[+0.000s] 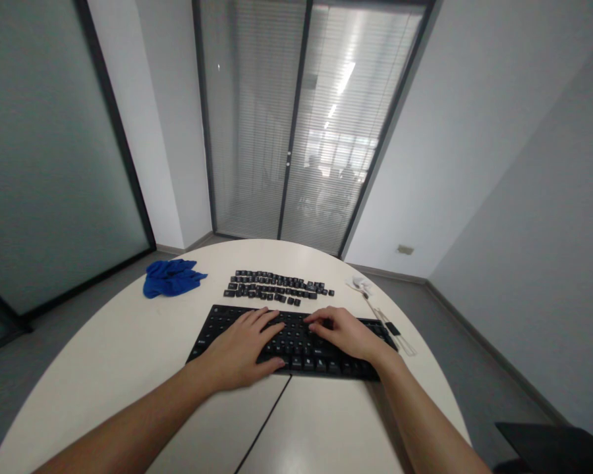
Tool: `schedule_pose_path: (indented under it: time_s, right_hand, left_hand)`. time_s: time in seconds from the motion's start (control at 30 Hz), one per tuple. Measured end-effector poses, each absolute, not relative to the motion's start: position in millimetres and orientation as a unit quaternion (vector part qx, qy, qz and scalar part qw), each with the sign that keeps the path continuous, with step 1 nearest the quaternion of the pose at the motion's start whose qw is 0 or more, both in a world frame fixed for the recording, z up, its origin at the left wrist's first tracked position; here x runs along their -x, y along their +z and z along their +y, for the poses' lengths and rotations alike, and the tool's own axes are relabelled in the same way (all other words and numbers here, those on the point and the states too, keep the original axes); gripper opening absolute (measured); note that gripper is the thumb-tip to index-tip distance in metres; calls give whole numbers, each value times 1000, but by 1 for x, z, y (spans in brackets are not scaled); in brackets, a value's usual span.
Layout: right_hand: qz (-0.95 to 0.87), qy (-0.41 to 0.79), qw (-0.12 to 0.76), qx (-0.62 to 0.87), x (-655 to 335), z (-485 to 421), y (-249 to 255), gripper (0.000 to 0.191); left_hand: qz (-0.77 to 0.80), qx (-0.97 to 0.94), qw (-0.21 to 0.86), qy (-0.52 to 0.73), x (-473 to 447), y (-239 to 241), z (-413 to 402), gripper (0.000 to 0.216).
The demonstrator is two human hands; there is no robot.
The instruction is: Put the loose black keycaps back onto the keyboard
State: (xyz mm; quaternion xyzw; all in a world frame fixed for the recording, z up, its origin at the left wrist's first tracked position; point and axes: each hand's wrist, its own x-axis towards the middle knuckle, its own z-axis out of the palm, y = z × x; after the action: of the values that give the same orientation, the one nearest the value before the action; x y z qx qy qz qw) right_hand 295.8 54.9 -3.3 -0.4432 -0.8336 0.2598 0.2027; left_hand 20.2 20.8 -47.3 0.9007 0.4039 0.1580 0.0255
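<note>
A black keyboard (pixel 296 363) lies across the table in front of me, with keycaps absent from much of its middle and keys still along its lower rows. My left hand (pixel 244 345) rests spread over the keyboard's left half, fingers stretched out and holding nothing. Over the right half, my right hand (pixel 343 332) is bent with thumb and forefinger close together near the bare key sockets. Whatever sits between those fingertips, if anything, is too small to make out. Behind the keyboard, loose black keycaps (pixel 277 289) lie in several rows.
A crumpled blue cloth (pixel 172 278) is on the left of the round white table (pixel 103 368). At the right edge lie a wire keycap puller (pixel 393 329), a thin brush-like tool (pixel 368 301) and a whitish crumpled piece (pixel 358 284). A dark chair part (pixel 553 447) shows lower right.
</note>
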Motion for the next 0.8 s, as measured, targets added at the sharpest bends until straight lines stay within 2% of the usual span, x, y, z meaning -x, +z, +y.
schedule_pose_path:
  time_s: [0.23,0.4,0.6,0.8]
  right_hand:
    - [-844,226,188,449,-298,56,-6,19]
    - [-860,216,185,422,-299,55,-3,28]
    - [-840,275,191,426,-301,54,-4,17]
    - [-831,290,195,433,-302,54,-5,20]
  left_hand:
    - [408,-900,28,152,-21,-48,22,63]
    - [402,-900,29,165,-21,-49,22,62]
    - [408,-899,29,156,-22,-46,20,62]
    - [407,-899,31,155,-22,-45,20,62]
